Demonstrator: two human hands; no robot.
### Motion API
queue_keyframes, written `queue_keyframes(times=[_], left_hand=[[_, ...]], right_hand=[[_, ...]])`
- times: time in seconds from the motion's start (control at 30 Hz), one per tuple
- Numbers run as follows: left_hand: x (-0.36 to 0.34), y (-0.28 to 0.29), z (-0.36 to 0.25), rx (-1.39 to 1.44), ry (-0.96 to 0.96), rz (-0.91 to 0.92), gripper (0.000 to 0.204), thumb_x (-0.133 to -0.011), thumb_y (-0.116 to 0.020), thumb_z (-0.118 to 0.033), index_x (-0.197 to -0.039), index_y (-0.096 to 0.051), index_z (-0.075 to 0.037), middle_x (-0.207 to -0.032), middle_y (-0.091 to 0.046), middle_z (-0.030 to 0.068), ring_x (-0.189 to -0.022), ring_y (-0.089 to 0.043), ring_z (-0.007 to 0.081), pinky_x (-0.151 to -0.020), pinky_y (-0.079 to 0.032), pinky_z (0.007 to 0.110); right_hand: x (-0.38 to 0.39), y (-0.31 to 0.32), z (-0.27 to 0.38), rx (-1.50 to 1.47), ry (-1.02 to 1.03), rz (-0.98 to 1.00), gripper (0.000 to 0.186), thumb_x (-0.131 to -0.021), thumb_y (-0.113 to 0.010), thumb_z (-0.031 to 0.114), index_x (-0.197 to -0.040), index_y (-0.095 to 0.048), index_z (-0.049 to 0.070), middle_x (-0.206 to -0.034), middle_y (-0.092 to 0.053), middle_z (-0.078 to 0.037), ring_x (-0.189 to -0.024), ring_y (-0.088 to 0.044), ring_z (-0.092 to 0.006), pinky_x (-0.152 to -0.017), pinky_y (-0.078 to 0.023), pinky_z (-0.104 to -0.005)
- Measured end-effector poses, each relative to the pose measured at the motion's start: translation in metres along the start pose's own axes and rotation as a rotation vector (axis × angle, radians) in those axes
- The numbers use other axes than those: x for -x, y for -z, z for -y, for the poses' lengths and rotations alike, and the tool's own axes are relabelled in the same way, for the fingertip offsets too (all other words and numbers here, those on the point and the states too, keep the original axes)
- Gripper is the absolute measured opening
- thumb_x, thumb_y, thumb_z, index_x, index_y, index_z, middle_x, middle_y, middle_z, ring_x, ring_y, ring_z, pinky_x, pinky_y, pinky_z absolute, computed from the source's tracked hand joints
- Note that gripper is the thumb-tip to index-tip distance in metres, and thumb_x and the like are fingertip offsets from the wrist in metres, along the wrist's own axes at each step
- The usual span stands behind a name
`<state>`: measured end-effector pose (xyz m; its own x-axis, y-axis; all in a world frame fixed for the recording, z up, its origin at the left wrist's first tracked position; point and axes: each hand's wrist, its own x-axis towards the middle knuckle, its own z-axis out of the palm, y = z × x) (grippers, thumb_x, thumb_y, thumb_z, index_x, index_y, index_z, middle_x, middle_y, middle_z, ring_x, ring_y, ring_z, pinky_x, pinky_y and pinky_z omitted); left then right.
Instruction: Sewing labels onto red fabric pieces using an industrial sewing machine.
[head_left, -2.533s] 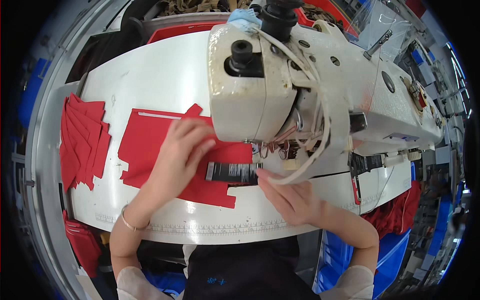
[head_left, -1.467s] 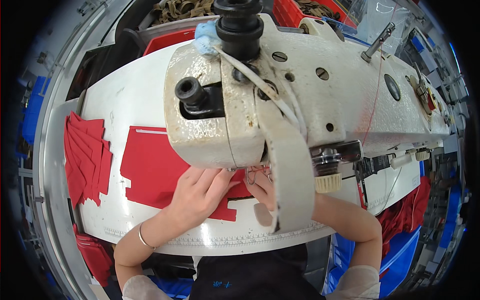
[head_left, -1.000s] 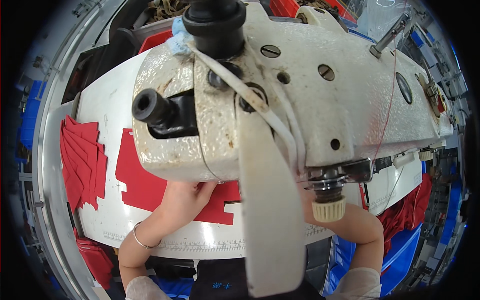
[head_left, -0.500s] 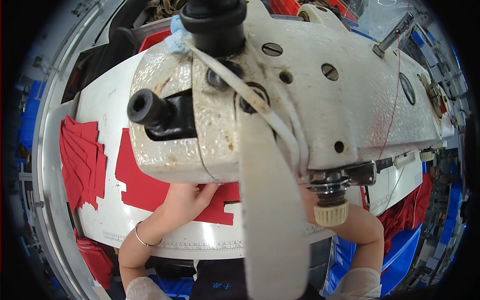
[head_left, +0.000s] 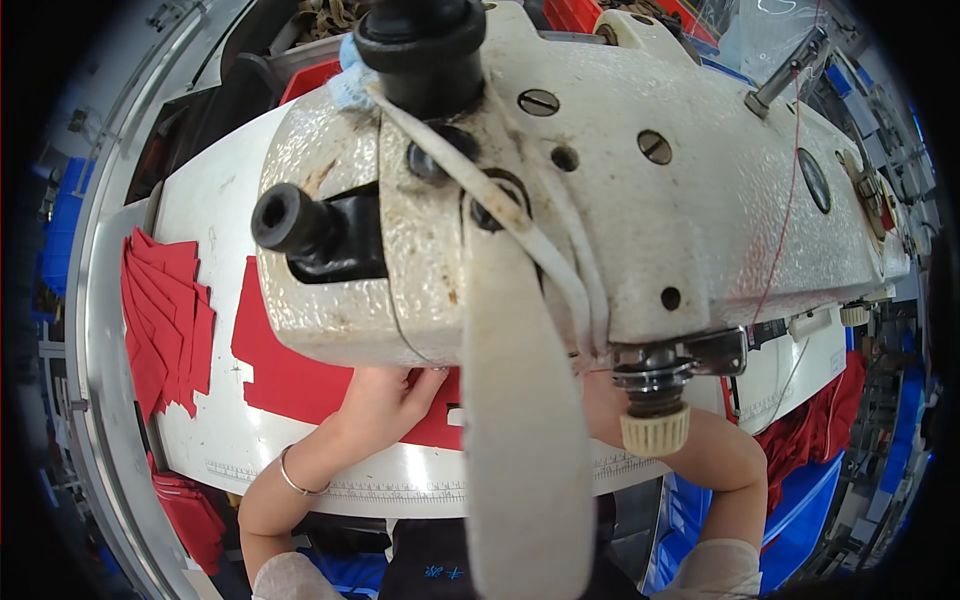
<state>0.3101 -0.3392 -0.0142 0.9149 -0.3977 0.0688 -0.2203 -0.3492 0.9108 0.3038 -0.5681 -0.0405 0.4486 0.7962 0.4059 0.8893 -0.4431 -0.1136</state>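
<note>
A red fabric piece (head_left: 290, 375) lies flat on the white sewing table, partly under the head of a white sewing machine (head_left: 640, 230). My left hand (head_left: 385, 405), with a bangle at the wrist, rests on this fabric below the machine head. Its thumb and fingers look pinched together on the cloth, though the machine covers some of the fingertips. My right hand (head_left: 602, 400) reaches in from the other side. A blurred pale strip (head_left: 525, 430) and the machine hide its fingers, so I cannot see what it touches.
Fanned red fabric pieces (head_left: 170, 325) lie at the table's left edge, with more red cloth (head_left: 190, 515) hanging below. On the right, bunched red fabric (head_left: 820, 410) hangs over a blue bin (head_left: 800, 500). A printed ruler (head_left: 400, 492) follows the table's near edge. Red thread (head_left: 783, 230) runs beside the machine.
The machine and pale strip appear slightly further left in view, hiding more of the red fabric's right edge. My left hand has shifted slightly right; my right arm looks nearly the same.
</note>
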Motion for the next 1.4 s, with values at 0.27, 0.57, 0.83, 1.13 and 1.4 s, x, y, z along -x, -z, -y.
queue_keyframes(times=[0.27,0.57,0.83,1.13,1.4], left_hand=[[0.005,0.001,0.001,-0.046,0.043,0.002,0.016,-0.082,-0.059,0.002,-0.097,-0.063,0.001,-0.075,-0.063,0.0137,-0.058,-0.057,0.0212,-0.054,-0.045,0.033],[0.003,0.000,0.003,-0.112,0.021,0.017,0.014,-0.081,-0.058,0.001,-0.093,-0.063,0.001,-0.071,-0.061,0.0155,-0.057,-0.056,0.0257,-0.053,-0.044,0.035],[0.010,-0.006,0.020,-0.335,-0.096,0.043,0.020,-0.075,-0.061,0.001,-0.094,-0.063,0.001,-0.076,-0.062,0.0175,-0.064,-0.060,0.0303,-0.058,-0.048,0.039],[0.015,0.000,0.002,-0.625,-0.212,0.237,0.037,-0.069,-0.070,-0.013,-0.105,-0.067,-0.006,-0.088,-0.068,0.0083,-0.066,-0.065,0.0213,-0.056,-0.053,0.032],[0.008,-0.014,0.011,0.015,0.003,0.163,0.016,-0.086,-0.065,-0.012,-0.078,-0.052,-0.008,-0.074,-0.050,0.0020,-0.062,-0.047,0.0104,-0.054,-0.039,0.022]], right_hand=[[0.001,-0.004,-0.001,-0.039,-0.011,0.013,0.008,-0.054,-0.062,0.021,-0.052,-0.055,0.018,-0.072,-0.056,-0.009,-0.071,-0.055,-0.0228,-0.050,-0.045,-0.0315],[-0.002,-0.001,-0.001,-0.042,-0.009,-0.015,0.010,-0.051,-0.063,0.022,-0.052,-0.054,0.017,-0.073,-0.056,-0.009,-0.072,-0.055,-0.0233,-0.050,-0.046,-0.0316],[-0.004,0.009,0.002,0.002,-0.023,0.008,0.011,-0.050,-0.063,0.019,-0.053,-0.055,0.012,-0.070,-0.052,-0.006,-0.068,-0.053,-0.0216,-0.048,-0.044,-0.0314],[0.002,0.005,-0.002,0.016,-0.077,-0.032,0.017,-0.058,-0.068,0.015,-0.059,-0.058,0.000,-0.074,-0.051,-0.006,-0.061,-0.053,-0.0166,-0.047,-0.043,-0.0291],[-0.001,0.023,0.002,0.072,-0.110,0.024,0.019,-0.059,-0.068,0.014,-0.067,-0.063,-0.002,-0.076,-0.054,-0.006,-0.066,-0.059,-0.0178,-0.048,-0.046,-0.0294]])
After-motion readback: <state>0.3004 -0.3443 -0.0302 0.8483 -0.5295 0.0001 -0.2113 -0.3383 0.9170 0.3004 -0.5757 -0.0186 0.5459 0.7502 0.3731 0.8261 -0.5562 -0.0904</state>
